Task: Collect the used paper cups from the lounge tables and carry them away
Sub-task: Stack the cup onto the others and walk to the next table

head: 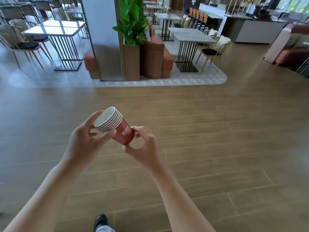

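A stack of several nested red paper cups (122,129) with white rims is tilted in front of me, mouth toward the upper left. My left hand (83,139) holds the rim end, thumb and fingers curled around the white rims. My right hand (143,144) pinches the base of the stack between thumb and fingers. Both hands are over the wooden floor, away from any table.
A pillar with a wooden planter and green plant (132,22) stands ahead. White-topped tables (55,29) with chairs are at the left, more tables (192,35) at the right, and a counter (250,27) at the far right. My shoe (100,221) shows on the wood floor.
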Demonstrator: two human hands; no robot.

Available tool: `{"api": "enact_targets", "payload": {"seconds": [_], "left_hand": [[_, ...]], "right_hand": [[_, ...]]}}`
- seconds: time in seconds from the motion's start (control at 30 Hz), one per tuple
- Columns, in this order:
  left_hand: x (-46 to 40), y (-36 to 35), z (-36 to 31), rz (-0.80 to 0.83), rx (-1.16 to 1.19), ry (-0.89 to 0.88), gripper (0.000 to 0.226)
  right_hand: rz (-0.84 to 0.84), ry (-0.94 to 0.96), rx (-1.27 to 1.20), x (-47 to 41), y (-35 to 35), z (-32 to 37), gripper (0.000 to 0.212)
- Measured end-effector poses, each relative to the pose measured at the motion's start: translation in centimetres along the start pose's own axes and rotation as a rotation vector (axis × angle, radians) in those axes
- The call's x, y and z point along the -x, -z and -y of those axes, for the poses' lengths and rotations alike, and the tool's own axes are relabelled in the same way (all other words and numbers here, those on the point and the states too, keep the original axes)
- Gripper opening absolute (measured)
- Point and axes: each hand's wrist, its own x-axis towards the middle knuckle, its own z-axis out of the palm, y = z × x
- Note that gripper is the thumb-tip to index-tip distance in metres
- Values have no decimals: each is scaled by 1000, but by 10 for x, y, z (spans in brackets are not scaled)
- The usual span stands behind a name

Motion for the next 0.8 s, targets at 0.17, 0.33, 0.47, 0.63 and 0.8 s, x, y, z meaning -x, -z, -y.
{"api": "enact_targets", "payload": {"seconds": [0.17, 0.33, 0.47, 0.63, 0.8], "left_hand": [[-34, -5, 20, 5, 73, -1, 83], [-87, 14, 45, 47, 111, -42, 79], [-143, 54, 71, 57, 134, -58, 72], [-201, 124, 111, 6, 89, -88, 68], [-248, 215, 155, -95, 94, -12, 76]], "right_hand": [[11, -14, 58, -29, -9, -11, 58], [5, -3, 121, -82, -38, -9, 56], [26, -7, 157, -135, -85, 0, 56], [71, 29, 168, -200, -167, 24, 57], [138, 77, 109, -258, -263, 57, 57]]}}
